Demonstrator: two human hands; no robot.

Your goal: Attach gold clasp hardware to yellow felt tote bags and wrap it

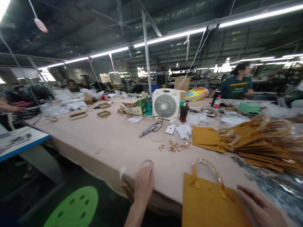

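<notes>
Mustard-coloured bag [210, 205], quantity one in hand, lies on the bench [106, 138] forward and right of the single fan [165, 104], its one visible handle [201, 159] pointing toward the fan's side; long axis indeterminate, lower end out of view. Right hand [262, 206], farther right of the fan, extends its fingers close together at the bag's right edge; left hand [145, 183], forward of the fan, curls its fingers over one round translucent item [149, 163]; whether either pinches cannot be told. Just before the fan: one phone [170, 129], one grey tool [148, 130].
</notes>
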